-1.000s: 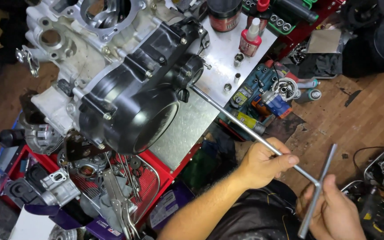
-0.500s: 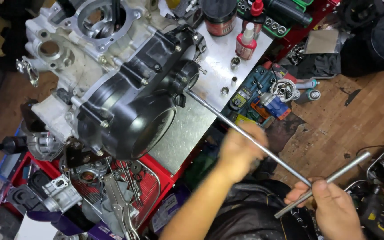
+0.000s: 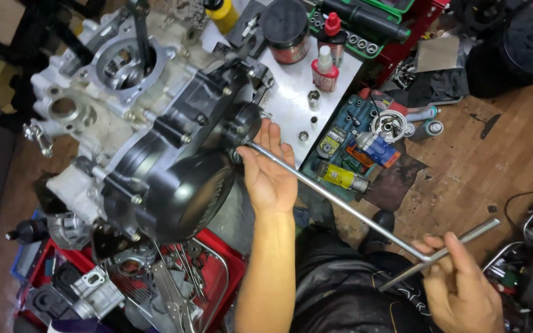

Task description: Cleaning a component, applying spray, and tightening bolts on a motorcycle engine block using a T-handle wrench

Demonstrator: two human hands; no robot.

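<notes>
A silver engine case (image 3: pixel 87 117) with a black side cover (image 3: pixel 180 172) rests on a metal plate (image 3: pixel 288 102). A long steel T-handle wrench (image 3: pixel 334 200) runs from a bolt on the cover's right edge down to the lower right. My left hand (image 3: pixel 269 169) lies open-palmed under the shaft right by the cover, fingers cradling it. My right hand (image 3: pixel 461 290) is closed on the crossbar handle (image 3: pixel 442 253) at the wrench's near end.
A red tray (image 3: pixel 217 253) of parts and pliers sits below the engine. A blue case (image 3: pixel 347 148) with tools, small bottles (image 3: pixel 325 68), a dark tin (image 3: pixel 286 31) and loose sockets lie on and beside the plate. Wooden floor at right.
My left hand has slid up the shaft from near the handle to the cover end. The crossbar has turned in my right hand. The camera view shifted slightly.
</notes>
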